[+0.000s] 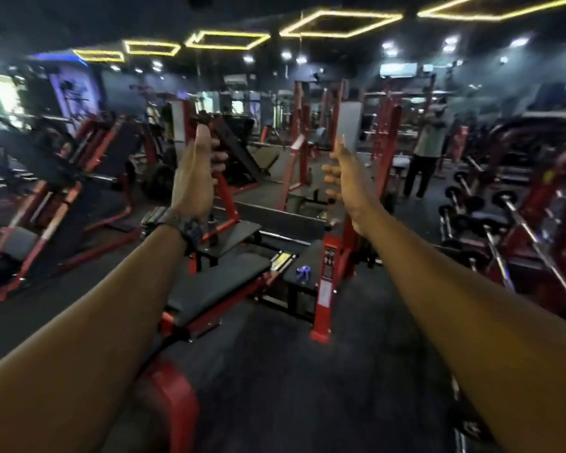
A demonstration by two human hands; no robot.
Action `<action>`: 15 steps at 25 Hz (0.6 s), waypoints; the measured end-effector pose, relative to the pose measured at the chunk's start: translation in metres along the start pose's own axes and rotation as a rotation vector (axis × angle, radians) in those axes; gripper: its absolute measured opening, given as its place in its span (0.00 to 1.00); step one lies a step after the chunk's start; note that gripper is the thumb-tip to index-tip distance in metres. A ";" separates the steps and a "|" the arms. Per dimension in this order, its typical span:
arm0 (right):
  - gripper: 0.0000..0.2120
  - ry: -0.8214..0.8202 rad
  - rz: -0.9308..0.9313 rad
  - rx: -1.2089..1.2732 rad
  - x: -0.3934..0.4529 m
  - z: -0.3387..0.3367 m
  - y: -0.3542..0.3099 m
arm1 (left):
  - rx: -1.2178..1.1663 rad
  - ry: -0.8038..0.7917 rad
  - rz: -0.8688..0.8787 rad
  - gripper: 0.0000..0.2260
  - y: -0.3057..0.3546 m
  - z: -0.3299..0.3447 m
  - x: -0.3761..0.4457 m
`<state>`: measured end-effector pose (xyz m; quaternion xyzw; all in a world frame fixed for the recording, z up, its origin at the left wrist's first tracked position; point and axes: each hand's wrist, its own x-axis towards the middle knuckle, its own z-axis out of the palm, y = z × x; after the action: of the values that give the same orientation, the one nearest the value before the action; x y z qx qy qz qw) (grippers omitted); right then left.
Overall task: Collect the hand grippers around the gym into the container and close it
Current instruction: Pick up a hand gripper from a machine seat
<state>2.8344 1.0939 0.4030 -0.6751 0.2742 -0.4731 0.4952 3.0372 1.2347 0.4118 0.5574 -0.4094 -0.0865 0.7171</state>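
Observation:
A blue hand gripper [303,273] lies on a small black pad of the red bench machine [324,282] ahead of me, low in the middle of the view. Both my arms are stretched out in front, raised well above it. My left hand [195,173], with a dark watch on the wrist, is held edge-on, fingers apart, holding nothing. My right hand [345,176] faces it, fingers loosely curled and apart, also with nothing in it. No container is in sight.
A black padded bench [216,282] lies left of the gripper. Red machines [79,178] stand at left, racks of barbells and dumbbells [490,220] at right. A person [428,152] stands far back right. A red padded part [170,397] sits close below me on dark floor.

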 end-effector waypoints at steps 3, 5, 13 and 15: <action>0.23 0.068 0.091 -0.032 -0.021 -0.020 0.040 | -0.021 -0.063 -0.092 0.30 -0.035 0.026 -0.020; 0.23 0.076 0.189 -0.077 -0.045 -0.018 0.083 | -0.007 -0.111 -0.162 0.34 -0.070 0.035 -0.043; 0.22 0.153 0.412 -0.138 -0.092 0.030 0.177 | 0.001 -0.214 -0.370 0.35 -0.149 0.007 -0.073; 0.22 0.172 0.411 -0.158 -0.085 0.046 0.181 | -0.025 -0.240 -0.381 0.33 -0.156 -0.004 -0.063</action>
<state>2.8604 1.1191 0.2012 -0.5989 0.4834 -0.3953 0.5015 3.0513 1.2177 0.2448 0.6015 -0.3781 -0.2911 0.6407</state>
